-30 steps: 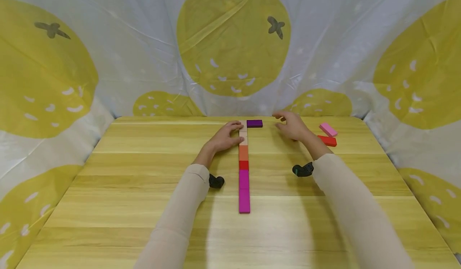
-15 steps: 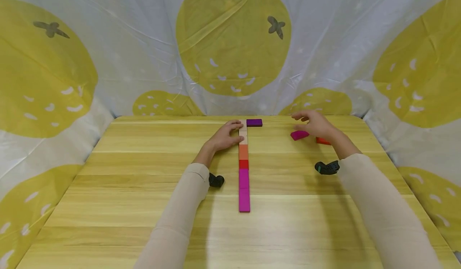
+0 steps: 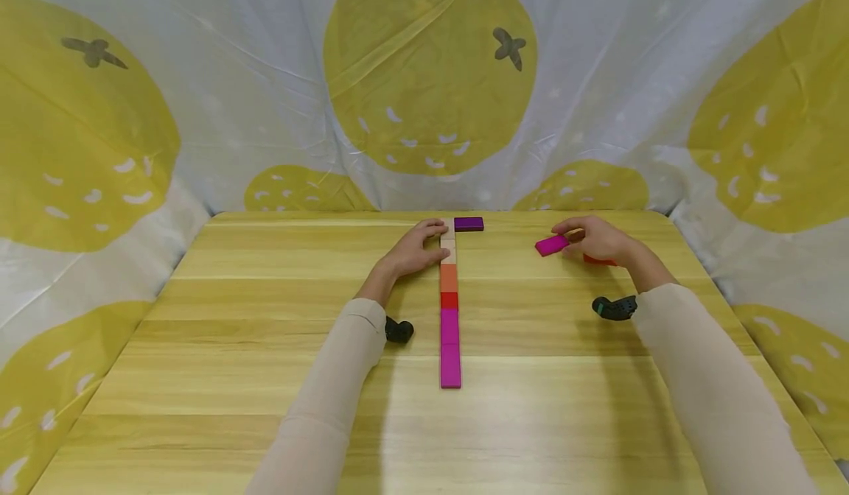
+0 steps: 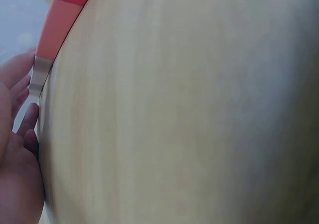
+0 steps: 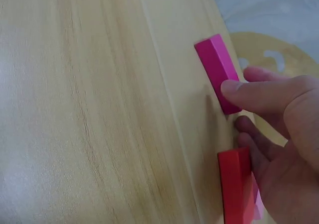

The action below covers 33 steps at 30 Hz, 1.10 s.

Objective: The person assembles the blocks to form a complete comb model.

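Note:
A straight row of small coloured wooden blocks runs away along the table. Two magenta blocks [image 3: 450, 348] lie at its near end, then a red block [image 3: 449, 300], an orange block [image 3: 449, 278] and plain wood-coloured blocks [image 3: 448, 251]. My left hand [image 3: 413, 247] rests against the left side of the plain blocks. A purple block [image 3: 469, 224] sits crosswise at the far end. Farther right, my right hand [image 3: 595, 239] pinches a loose magenta block [image 5: 215, 67]; its thumb lies on the block in the right wrist view. Part of the index finger is hidden.
Beneath the right hand lies a red block [image 5: 235, 184], with a pink block [image 5: 258, 204] mostly hidden behind it. Dark wrist cameras [image 3: 615, 308] protrude under both sleeves. A fruit-patterned cloth [image 3: 265, 75] hangs at the table's far edge.
My right hand has moved right from near the purple block, baring the loose magenta block, and now pinches it. It covers the pink block. The left hand has stayed at the row.

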Each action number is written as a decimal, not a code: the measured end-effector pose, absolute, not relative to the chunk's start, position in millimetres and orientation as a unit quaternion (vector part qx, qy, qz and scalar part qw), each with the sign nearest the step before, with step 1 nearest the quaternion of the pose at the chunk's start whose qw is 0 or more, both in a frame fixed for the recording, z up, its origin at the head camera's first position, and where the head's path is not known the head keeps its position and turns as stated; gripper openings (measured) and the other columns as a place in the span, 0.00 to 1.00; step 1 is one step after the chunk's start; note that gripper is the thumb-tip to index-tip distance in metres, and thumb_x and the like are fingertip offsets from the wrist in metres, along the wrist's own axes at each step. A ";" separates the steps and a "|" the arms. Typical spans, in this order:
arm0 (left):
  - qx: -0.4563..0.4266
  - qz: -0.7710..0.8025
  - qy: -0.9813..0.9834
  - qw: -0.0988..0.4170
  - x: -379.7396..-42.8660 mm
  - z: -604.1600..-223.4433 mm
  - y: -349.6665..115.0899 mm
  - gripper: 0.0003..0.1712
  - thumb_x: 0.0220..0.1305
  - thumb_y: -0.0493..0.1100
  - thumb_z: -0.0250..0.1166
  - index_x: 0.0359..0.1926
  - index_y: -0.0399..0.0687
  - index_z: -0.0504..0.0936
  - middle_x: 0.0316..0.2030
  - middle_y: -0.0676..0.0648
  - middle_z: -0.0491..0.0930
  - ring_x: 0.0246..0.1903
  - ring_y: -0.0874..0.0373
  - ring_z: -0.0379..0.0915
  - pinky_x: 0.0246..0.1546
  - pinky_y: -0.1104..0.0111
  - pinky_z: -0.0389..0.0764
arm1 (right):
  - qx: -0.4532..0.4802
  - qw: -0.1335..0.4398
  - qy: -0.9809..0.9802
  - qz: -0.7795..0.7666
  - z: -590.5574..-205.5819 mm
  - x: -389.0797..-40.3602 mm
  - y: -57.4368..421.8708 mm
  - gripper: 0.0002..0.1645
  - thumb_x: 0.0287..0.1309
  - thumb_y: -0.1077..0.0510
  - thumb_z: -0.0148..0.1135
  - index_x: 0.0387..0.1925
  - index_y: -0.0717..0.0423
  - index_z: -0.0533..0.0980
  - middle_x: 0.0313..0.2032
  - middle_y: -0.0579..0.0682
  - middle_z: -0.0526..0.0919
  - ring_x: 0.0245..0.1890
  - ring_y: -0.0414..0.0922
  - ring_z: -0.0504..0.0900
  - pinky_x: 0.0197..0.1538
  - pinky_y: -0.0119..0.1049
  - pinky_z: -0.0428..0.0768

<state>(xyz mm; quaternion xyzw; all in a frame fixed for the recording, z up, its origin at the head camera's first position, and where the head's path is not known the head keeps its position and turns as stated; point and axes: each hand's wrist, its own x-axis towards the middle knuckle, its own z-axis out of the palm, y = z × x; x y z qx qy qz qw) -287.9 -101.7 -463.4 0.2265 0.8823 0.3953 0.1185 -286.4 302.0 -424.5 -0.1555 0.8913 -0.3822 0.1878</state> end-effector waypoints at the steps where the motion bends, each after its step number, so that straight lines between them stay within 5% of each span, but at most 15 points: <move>1: 0.226 0.395 0.883 0.119 -288.2 -463.3 -101.4 0.34 0.75 0.46 0.65 0.77 0.42 0.67 0.78 0.45 0.56 0.77 0.48 0.50 0.75 0.57 0.54 | -0.154 0.192 0.890 -0.382 -426.8 -287.2 302.7 0.29 0.67 0.70 0.64 0.67 0.72 0.70 0.67 0.72 0.69 0.66 0.71 0.69 0.60 0.56 0.74; 15: 0.232 0.396 0.881 0.116 -284.8 -462.3 -102.5 0.35 0.75 0.45 0.65 0.77 0.41 0.67 0.78 0.44 0.56 0.77 0.47 0.50 0.75 0.56 0.54 | -0.138 0.176 0.905 -0.362 -434.1 -284.1 301.1 0.22 0.65 0.69 0.67 0.59 0.72 0.77 0.51 0.66 0.80 0.51 0.61 0.77 0.55 0.52 0.72; 33: 0.228 0.395 0.882 0.124 -284.8 -464.7 -103.0 0.35 0.75 0.46 0.65 0.77 0.43 0.67 0.79 0.45 0.55 0.77 0.47 0.48 0.75 0.55 0.55 | -0.163 0.160 0.915 -0.334 -414.5 -287.1 288.0 0.21 0.64 0.65 0.70 0.57 0.68 0.79 0.55 0.65 0.79 0.56 0.63 0.79 0.60 0.54 0.73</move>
